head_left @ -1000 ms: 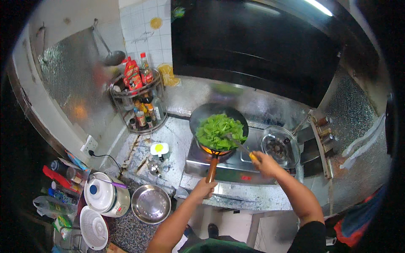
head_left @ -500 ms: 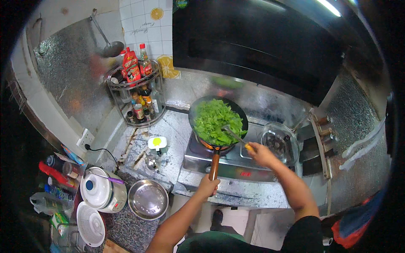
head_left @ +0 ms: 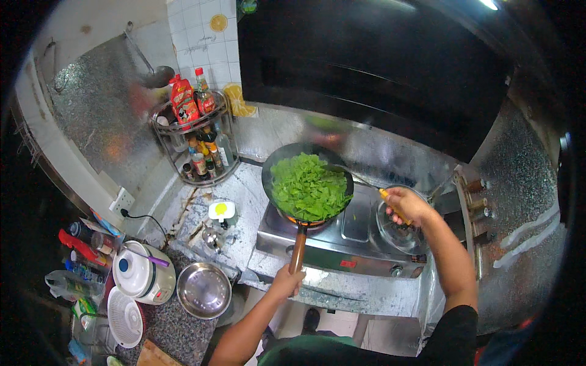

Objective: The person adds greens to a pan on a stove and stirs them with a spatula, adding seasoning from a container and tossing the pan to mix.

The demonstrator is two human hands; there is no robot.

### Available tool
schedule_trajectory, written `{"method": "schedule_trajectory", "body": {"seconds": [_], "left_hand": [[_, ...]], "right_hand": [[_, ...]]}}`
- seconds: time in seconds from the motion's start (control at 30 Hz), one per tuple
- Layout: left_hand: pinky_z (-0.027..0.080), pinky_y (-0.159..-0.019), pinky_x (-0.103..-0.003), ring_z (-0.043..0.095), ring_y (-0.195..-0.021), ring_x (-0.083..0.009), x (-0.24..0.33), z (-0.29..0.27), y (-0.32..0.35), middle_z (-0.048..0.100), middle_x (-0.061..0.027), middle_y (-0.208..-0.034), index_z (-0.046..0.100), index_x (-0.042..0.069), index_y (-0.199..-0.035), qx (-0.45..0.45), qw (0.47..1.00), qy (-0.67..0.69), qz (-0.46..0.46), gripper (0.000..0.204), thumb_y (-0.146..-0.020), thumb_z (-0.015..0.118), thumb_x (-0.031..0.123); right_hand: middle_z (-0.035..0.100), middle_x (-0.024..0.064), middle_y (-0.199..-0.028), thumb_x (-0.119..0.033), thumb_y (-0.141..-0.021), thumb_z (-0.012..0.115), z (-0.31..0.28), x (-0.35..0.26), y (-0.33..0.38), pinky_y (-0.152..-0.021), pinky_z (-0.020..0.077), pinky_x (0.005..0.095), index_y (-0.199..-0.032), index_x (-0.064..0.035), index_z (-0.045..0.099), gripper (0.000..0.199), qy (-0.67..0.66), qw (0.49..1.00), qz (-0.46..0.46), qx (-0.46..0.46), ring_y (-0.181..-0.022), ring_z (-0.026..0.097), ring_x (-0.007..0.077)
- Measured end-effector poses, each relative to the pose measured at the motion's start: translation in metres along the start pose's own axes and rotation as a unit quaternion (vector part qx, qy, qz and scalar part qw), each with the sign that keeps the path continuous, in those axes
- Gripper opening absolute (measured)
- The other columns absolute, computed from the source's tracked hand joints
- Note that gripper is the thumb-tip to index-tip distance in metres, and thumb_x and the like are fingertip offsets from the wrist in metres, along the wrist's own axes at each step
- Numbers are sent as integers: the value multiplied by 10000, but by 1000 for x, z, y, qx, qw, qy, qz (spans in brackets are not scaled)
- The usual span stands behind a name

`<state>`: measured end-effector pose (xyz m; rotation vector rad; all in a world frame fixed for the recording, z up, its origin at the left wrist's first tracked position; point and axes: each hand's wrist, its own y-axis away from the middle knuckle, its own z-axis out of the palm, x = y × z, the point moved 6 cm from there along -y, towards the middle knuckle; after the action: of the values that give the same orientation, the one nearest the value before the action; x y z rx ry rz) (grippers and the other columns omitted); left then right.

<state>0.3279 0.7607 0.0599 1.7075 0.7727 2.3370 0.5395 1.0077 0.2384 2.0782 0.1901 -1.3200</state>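
Note:
A dark wok (head_left: pixel 267 177) sits over a lit burner, heaped with chopped leafy greens (head_left: pixel 309 188). My left hand (head_left: pixel 287 282) is closed around the end of its brown wooden handle (head_left: pixel 298 251). To the right of the wok, my right hand (head_left: pixel 410 206) grips the yellow handle of a metal spatula (head_left: pixel 365 182). The shaft reaches left to the wok's right rim, and I cannot make out the blade clearly there. A glass lid (head_left: pixel 400 235) lies on the stove below my right hand, partly covered by it.
A gas stove (head_left: pixel 360 219) carries the wok. Leftward are a bottle rack (head_left: pixel 194 128), a white container (head_left: pixel 221 211), a steel bowl (head_left: pixel 204 291), a rice cooker (head_left: pixel 135 268) and a white colander (head_left: pixel 125 317). Knives hang in a rack (head_left: pixel 469 213) at right; a black range hood (head_left: pixel 366 79) is above.
My right hand has moved right with the spatula, drawing it out of the middle of the greens to the wok's right rim. My left hand keeps its hold on the wok handle.

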Motion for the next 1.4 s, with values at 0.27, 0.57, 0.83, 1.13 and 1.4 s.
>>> {"method": "schedule_trajectory", "body": {"seconds": [0.27, 0.57, 0.83, 1.13, 1.4], "left_hand": [[346, -349, -245, 424, -399, -96, 10, 3, 8, 477, -20, -607, 459, 43, -934, 0, 1000, -20, -1, 242, -789, 596, 180], [313, -329, -244, 425, -386, -102, 0, -9, 0, 467, -12, -582, 451, 55, -889, -7, 999, -29, 11, 229, -797, 602, 200], [330, -330, -252, 428, -373, -97, 9, -3, 4, 474, -19, -580, 430, 59, -845, -14, 1000, -19, 14, 197, -798, 582, 176], [354, -349, -261, 437, -394, -107, 1, 7, -2, 479, -30, -593, 435, 48, -849, -22, 1000, -15, 9, 189, -791, 583, 149], [363, -366, -264, 431, -400, -111, 4, -3, 0, 478, -34, -596, 441, 41, -869, 2, 1000, -2, 22, 204, -776, 583, 155]], "right_hand": [[537, 57, -686, -169, -912, 414, -16, -6, -111, -365, 406, 210, -1084, -95, 484, 200, -76, 990, 121, -9, -464, 475, 95], [484, 15, -614, -200, -918, 442, 65, -58, -51, -351, 351, 240, -1216, -158, 508, 309, 243, 968, -19, -57, -457, 445, 86], [632, 194, -746, -167, -837, 508, 85, -35, 111, -621, 503, 446, -1167, -112, 552, 337, 611, 753, -228, 88, -668, 620, 364], [624, 216, -753, -204, -854, 505, 95, 42, 31, -611, 492, 478, -1255, -101, 454, 417, 612, 767, -166, 98, -658, 615, 378], [617, 108, -748, -182, -819, 623, 34, -32, 51, -481, 490, 308, -1208, -82, 501, 420, 307, 949, -43, 65, -521, 574, 165]]}}
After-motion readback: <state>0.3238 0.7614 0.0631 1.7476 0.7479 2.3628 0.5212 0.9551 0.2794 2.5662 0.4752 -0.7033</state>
